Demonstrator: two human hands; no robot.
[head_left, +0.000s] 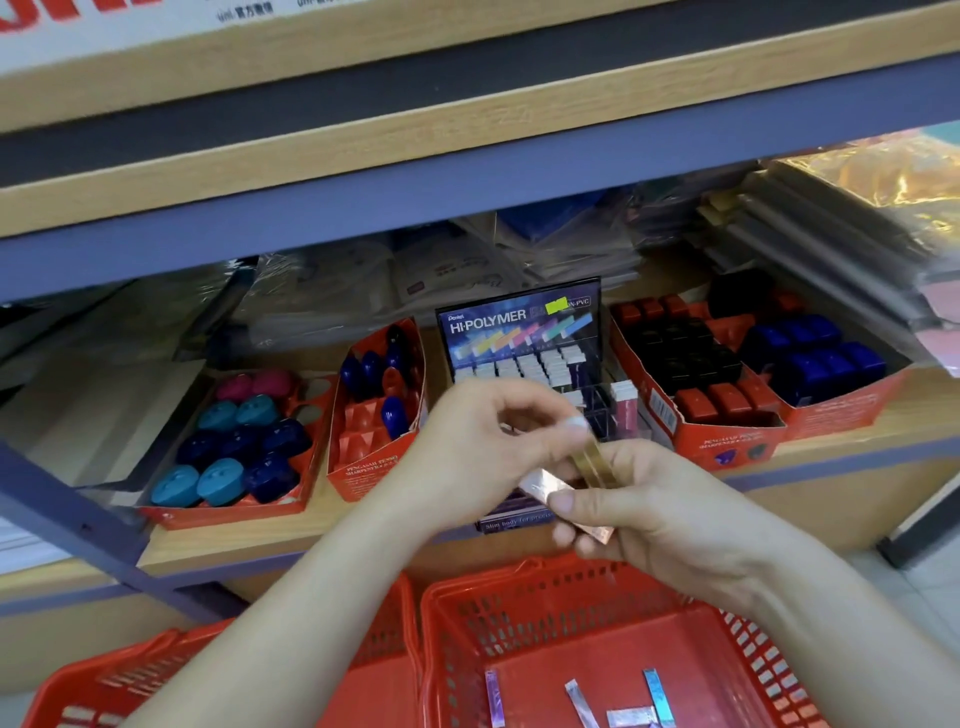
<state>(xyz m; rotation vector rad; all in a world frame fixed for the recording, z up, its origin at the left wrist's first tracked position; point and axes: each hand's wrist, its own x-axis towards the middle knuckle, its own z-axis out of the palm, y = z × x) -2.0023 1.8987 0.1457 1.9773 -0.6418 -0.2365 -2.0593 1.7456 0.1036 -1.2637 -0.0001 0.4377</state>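
A shelf (218, 545) is seen at twelve o'clock, its eraser display (519, 322) partly hidden by the hands. A red basket (545, 613) is set at six o'clock. Centrally, gold eraser sticks (597, 460) are pinched by the left hand (478, 441) fingers, a pink stick (543, 483) by the right hand (670, 514).

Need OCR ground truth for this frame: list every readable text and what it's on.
"Pentel", "HI-POLYMER": header card of the eraser display box.
"ON-PVC": same card, start hidden by the yellow sticker.
"Slim body for precis...": the box's front strip, cut off by the right hand.
"PENGASAH PENSIL SHARPENER": red sharpener carton, blurred, uncertain.
"uni": top-left sign, rest unreadable.
Nothing legible on the slim packets that the left hand and right hand hold.
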